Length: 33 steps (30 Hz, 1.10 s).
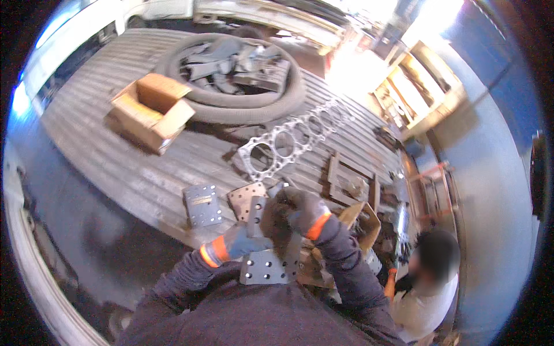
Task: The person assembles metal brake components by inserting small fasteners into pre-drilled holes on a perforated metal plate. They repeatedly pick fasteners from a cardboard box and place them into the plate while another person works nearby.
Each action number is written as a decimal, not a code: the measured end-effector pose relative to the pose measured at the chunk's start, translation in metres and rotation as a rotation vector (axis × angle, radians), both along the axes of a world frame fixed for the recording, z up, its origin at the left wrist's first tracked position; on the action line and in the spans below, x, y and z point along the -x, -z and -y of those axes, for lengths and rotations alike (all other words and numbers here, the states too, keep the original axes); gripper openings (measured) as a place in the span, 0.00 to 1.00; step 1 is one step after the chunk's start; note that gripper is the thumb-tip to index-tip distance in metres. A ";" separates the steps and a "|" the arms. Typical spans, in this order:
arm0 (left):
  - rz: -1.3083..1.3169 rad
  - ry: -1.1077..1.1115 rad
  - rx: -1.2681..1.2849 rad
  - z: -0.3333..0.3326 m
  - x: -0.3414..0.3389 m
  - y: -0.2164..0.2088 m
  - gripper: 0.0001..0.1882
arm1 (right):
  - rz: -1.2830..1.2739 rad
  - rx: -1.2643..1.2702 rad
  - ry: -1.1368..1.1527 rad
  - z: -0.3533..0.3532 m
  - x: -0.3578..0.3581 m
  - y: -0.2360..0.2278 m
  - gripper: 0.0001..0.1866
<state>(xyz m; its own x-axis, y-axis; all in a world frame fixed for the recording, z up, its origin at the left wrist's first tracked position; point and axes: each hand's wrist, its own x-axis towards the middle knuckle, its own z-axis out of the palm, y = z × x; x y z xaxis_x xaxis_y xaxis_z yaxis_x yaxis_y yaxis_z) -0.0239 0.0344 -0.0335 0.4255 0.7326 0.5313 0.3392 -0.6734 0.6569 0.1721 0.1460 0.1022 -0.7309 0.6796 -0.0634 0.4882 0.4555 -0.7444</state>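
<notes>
Handling, head view: looking underway; can't tell which pieces are finished or left
Left hand [239, 242]: reaching in low, gripping a narrow grey plate with round holes [257, 214]
Right hand [309, 214]: curling inward, grip blurry, can't tell
Lower piece: a flat grey perforated plate [265, 270] is sitting below the hands
Bed: a grey rectangular drilled plate [203, 205] and a copper-brown drilled plate [244, 197] are lying on corrugated metal [75, 135]

This looks like a vehicle repair workshop. A ribbed surface [92, 115] carries a gasket [272, 151] with a row of round openings, drilled plates [203, 206] and a tyre-like ring [254, 111] full of grey pieces [213, 53]. A white vehicle [164, 9] stands beyond it.
</notes>
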 end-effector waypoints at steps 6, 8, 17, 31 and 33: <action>0.226 0.168 0.538 -0.005 0.028 0.018 0.13 | 0.014 -0.023 0.106 0.004 0.008 0.021 0.11; 0.444 0.035 0.782 0.000 0.005 -0.032 0.18 | -0.183 0.278 0.106 0.000 0.002 0.026 0.08; 0.594 -0.036 0.878 -0.004 -0.018 -0.037 0.30 | 0.220 -0.132 0.420 0.020 -0.016 -0.038 0.27; 0.212 -0.194 0.614 -0.004 -0.013 -0.044 0.21 | -0.430 0.405 0.365 -0.005 -0.057 -0.019 0.17; 0.051 -0.089 0.576 -0.013 -0.009 -0.040 0.19 | -0.519 0.292 0.343 -0.002 -0.057 -0.014 0.14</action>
<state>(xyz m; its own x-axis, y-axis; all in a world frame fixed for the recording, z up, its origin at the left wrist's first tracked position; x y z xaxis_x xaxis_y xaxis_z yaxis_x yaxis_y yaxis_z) -0.0146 0.0475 0.0064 0.3333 0.9412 0.0550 0.3370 -0.1734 0.9254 0.2287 0.1484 0.1167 -0.4623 0.8865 0.0210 0.1161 0.0839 -0.9897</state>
